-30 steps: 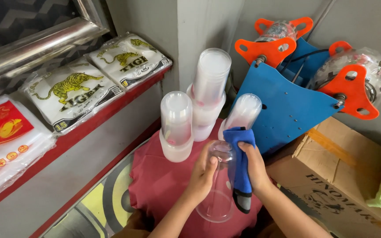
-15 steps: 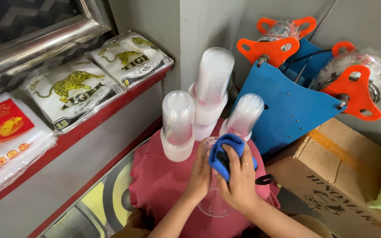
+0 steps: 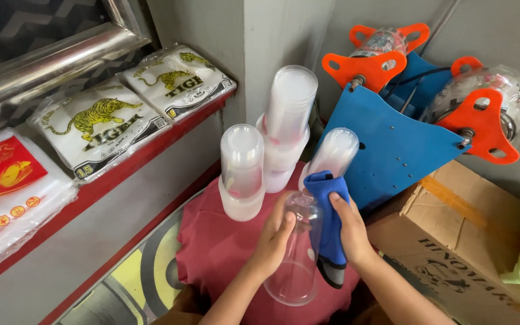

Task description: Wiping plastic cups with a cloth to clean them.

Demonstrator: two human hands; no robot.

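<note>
Grey wall [image 3: 284,36], red-edged ledge [image 3: 145,162], metal window frame [image 3: 61,60], daylight.

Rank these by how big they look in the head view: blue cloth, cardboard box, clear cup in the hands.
1. cardboard box, partly cut off
2. clear cup
3. blue cloth; cup and cloth look close, so unsure.

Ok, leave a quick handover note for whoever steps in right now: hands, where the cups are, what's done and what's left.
Left hand grips the clear plastic cup, tilted over the red cloth.
Right hand presses a blue cloth against the cup's side.
Three stacks of cups stand upturned behind, on the red cloth.
Done: stacks look finished, by their placement.
Left: finish wiping this cup, then probably stack it.
</note>
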